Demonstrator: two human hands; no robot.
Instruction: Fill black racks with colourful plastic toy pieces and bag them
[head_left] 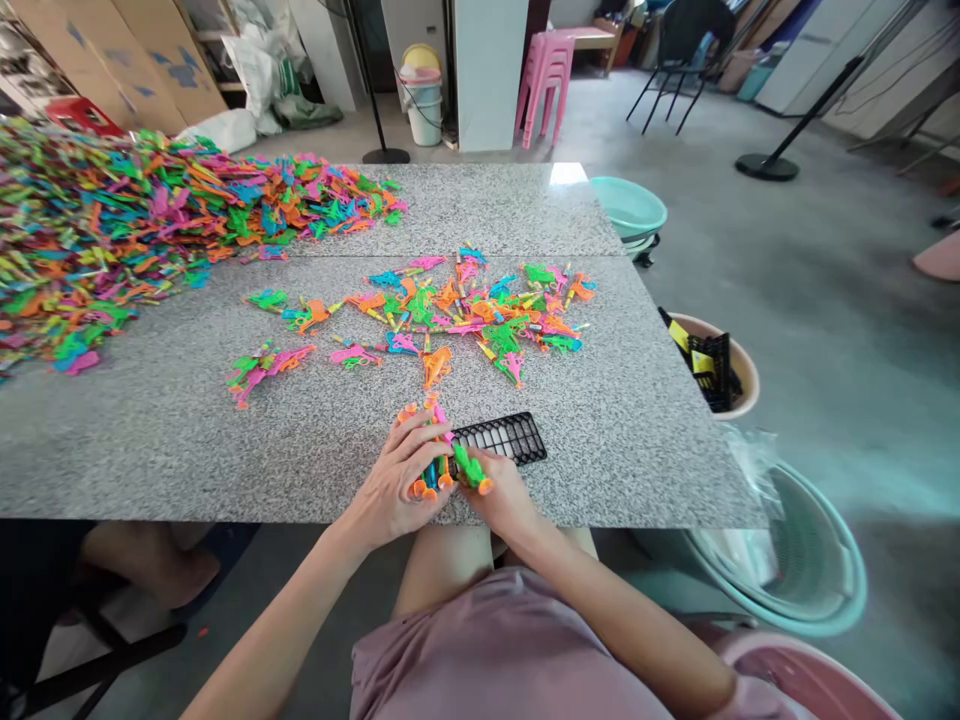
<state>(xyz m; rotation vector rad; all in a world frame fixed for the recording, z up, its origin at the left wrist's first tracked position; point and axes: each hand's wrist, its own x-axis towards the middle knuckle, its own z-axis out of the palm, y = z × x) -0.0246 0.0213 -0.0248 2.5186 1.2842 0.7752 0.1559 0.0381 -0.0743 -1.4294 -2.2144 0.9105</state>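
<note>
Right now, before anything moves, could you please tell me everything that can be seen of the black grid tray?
The black grid tray looks like plastic: a rectangular frame with rows of small openings. It sits near the front edge of the speckled grey table, its right end angled slightly away. That end is bare; the left hand, right hand and colourful plastic toys hide the left end, so contact there is unclear.
</note>
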